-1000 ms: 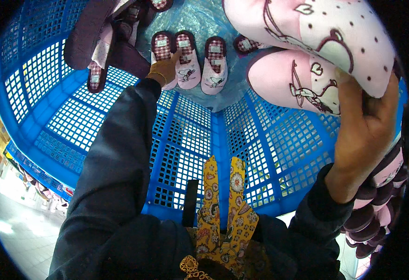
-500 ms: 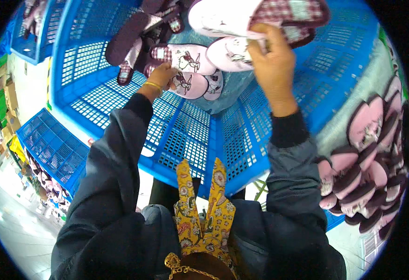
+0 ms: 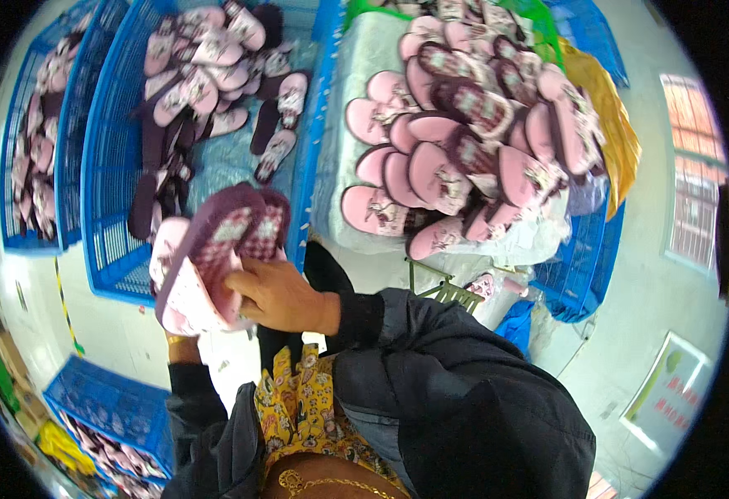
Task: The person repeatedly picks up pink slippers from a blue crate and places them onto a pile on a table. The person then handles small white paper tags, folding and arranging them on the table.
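A pair of pink-and-white slippers (image 3: pixel 188 295) with dark maroon edges and checked insoles is held up in front of me. My right hand (image 3: pixel 285 295) is closed on them, its fingers curled at the openings. Behind this pair, another pale slipper (image 3: pixel 165 245) shows in part. My left hand goes up behind the slippers; only its wrist (image 3: pixel 183 349) with a gold bracelet shows, and its fingers are hidden. Just beyond the held slippers stands a blue mesh basket (image 3: pixel 102 208) with many similar slippers (image 3: pixel 215 50) in it.
To the right, a heap of pink slippers (image 3: pixel 439 175) lies on a plastic-covered surface (image 3: pixel 339 166). Another blue basket (image 3: pixel 27 241) with slippers stands at the far left, and a blue crate (image 3: pixel 123 399) at lower left. A green folding stool frame (image 3: pixel 443 287) stands below the heap.
My view has turned to the right, bringing the heap near the centre. The slippers have come out of the basket toward me, and my hands have moved close together.
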A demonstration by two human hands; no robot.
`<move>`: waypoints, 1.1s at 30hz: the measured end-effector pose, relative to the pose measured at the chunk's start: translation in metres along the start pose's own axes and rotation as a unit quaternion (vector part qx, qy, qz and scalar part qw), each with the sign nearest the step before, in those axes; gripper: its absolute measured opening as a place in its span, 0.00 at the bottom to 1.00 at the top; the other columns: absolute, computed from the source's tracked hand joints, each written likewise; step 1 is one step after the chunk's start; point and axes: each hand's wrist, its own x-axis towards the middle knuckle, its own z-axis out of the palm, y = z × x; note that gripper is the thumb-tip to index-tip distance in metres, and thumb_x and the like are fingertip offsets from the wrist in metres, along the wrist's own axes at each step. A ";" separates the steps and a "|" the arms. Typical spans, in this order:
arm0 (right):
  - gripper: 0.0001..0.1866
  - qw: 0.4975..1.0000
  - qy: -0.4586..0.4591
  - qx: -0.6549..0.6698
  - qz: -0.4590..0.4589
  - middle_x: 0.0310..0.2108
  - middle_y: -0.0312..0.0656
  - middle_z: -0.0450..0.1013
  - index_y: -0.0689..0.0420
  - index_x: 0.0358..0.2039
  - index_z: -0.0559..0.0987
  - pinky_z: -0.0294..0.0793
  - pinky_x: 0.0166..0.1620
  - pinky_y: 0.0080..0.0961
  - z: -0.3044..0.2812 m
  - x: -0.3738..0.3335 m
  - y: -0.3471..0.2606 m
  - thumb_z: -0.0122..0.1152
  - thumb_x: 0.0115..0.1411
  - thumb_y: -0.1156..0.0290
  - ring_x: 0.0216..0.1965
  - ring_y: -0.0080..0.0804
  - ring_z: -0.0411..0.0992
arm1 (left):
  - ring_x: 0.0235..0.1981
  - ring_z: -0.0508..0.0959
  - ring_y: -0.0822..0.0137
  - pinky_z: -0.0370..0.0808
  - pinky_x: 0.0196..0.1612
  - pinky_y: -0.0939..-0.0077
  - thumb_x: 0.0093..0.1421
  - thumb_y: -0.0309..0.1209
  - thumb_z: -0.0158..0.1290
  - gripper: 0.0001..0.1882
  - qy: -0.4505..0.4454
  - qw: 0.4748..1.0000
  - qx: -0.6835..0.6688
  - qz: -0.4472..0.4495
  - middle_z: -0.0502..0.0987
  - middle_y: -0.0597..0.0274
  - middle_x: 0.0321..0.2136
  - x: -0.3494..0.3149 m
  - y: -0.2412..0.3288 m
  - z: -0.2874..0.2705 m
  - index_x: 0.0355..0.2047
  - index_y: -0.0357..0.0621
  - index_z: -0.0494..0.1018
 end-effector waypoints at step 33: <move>0.18 0.717 0.552 0.319 0.283 0.33 0.38 0.72 0.61 0.46 0.71 0.72 0.32 0.19 -0.266 -0.420 0.045 0.58 0.54 0.78 0.29 0.22 0.71 | 0.13 0.68 0.72 0.57 0.10 0.84 0.58 0.37 0.52 0.09 0.102 0.968 0.110 -0.203 0.68 0.66 0.19 -0.114 -0.006 0.124 0.33 0.52 0.64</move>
